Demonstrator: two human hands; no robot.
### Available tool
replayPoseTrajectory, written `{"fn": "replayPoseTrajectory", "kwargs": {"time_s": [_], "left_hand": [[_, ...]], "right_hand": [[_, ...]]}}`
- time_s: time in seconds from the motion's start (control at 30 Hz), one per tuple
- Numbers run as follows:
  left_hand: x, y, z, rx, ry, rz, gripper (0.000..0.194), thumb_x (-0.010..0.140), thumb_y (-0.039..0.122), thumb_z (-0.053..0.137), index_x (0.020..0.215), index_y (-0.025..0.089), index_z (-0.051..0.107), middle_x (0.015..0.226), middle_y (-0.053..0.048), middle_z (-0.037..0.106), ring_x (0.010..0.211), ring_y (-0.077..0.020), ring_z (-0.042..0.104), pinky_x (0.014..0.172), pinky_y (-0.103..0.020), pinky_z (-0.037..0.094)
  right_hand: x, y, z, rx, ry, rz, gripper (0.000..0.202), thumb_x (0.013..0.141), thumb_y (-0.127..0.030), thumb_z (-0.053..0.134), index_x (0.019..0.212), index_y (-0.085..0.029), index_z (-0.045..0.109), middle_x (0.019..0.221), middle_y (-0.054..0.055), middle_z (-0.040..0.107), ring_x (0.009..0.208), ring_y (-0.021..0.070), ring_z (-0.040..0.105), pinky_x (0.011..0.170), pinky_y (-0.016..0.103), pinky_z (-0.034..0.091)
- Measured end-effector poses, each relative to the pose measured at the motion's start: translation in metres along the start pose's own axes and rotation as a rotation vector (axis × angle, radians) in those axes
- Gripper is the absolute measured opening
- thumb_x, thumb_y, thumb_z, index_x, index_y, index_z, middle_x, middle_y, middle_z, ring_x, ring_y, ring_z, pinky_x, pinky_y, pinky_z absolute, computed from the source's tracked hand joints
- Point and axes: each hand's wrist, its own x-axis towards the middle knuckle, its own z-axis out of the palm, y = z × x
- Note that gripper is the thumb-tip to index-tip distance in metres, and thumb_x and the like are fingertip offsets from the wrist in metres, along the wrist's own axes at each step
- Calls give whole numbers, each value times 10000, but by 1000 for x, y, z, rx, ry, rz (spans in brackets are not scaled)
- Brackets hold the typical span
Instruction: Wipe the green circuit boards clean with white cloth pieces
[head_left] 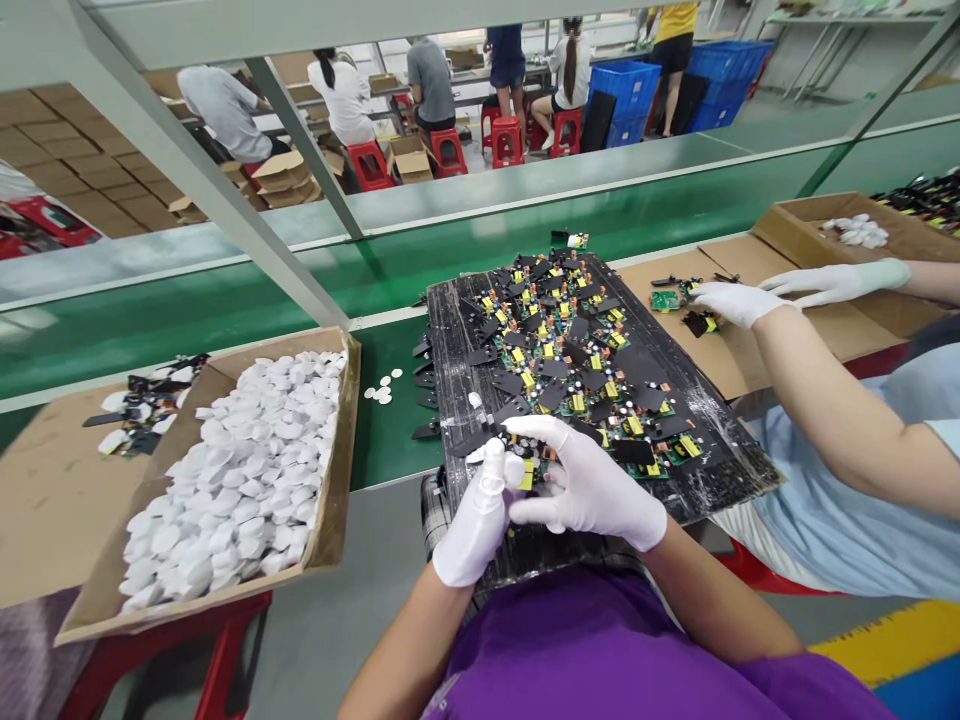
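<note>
Hands at a black tray (450, 340), seen from above. The left hand (476, 515) and right hand (581, 485), both white-gloved, meet above the tray's near-left part. Between them is a circuit board (527, 474) with a yellow component on its face. The left hand grips the board, thumb uppermost; the right hand curves around its other side, fingers bent, though whether they press on it cannot be told. The gloves hide most of the board's outline, so its own long axis is unclear. Beside the left thumb, a black plate (472, 442) lies with its long axis nearly crosswise, its free end pointing toward the tray's left edge and slightly nearward; its join to the board is hidden.

Further boards (555, 345) cover the tray's middle in slanting rows. The tray overhangs the near edge of the green table (401, 450). Small white discs (385, 391) lie left of the tray; farther left stands a carton (351, 420) of white pieces (240, 480). Beyond the tray's right edge, a co-worker's gloved hand (739, 300) reaches to other boards (699, 322).
</note>
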Motion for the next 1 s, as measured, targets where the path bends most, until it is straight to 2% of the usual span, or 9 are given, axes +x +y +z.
{"fn": "replayPoseTrajectory", "kwargs": {"time_s": [0.1,0.2,0.27,0.43,0.5,0.67,0.77,0.87,1.0], "left_hand": [[2,5,7,-95,-12,-9,531,752,692,673,653,201,497,651,47,490,577,-109,431,628,-267,471],[4,4,8,-106,34,48,477,716,597,771,664,196,518,651,53,482,583,-103,424,624,-251,463],[5,2,8,-56,74,129,430,717,566,784,698,194,570,673,38,520,627,-121,463,647,-258,463],[6,-4,11,159,123,279,304,830,502,698,865,202,662,947,-35,677,919,-200,582,874,-305,458],[5,-3,15,216,121,307,308,850,507,673,832,200,652,890,-29,675,876,-196,582,837,-300,461],[0,6,21,239,17,256,395,830,585,658,730,208,592,626,10,580,597,-156,509,607,-284,422],[-4,13,21,288,-63,234,388,806,564,700,721,207,575,571,23,558,546,-147,504,580,-283,405],[-5,16,19,300,-46,210,351,827,511,701,726,206,561,556,31,562,512,-133,491,554,-276,389],[-3,15,15,71,-60,69,382,753,508,772,726,193,557,640,22,560,576,-128,486,586,-275,424]], "right_hand": [[1,6,1,-216,93,-102,571,769,-276,810,1286,-228,572,1190,96,698,1101,248,681,971,410,547],[2,9,3,-314,149,-217,558,823,-322,762,1329,-240,541,1218,107,694,1138,265,667,961,425,555],[3,8,5,-354,168,-274,545,858,-341,722,1355,-244,520,1223,114,692,1155,270,658,966,430,555],[2,5,8,-423,218,-339,507,889,-305,662,1364,-226,503,1203,132,697,1115,275,673,939,446,564],[1,5,9,-436,239,-345,494,883,-277,660,1350,-214,512,1194,136,700,1104,273,676,931,446,566],[-1,9,9,-353,246,-309,519,852,-255,678,1348,-228,526,1201,119,708,1101,259,686,932,426,573],[-2,10,8,-319,236,-302,557,837,-249,686,1367,-238,515,1236,116,697,1127,257,682,956,422,571],[-2,10,9,-319,267,-329,549,841,-209,659,1370,-251,519,1206,101,711,1108,247,692,949,408,579],[-3,8,11,-238,293,-298,548,817,-280,742,1329,-243,548,1190,99,714,1096,244,695,947,387,586]]}}
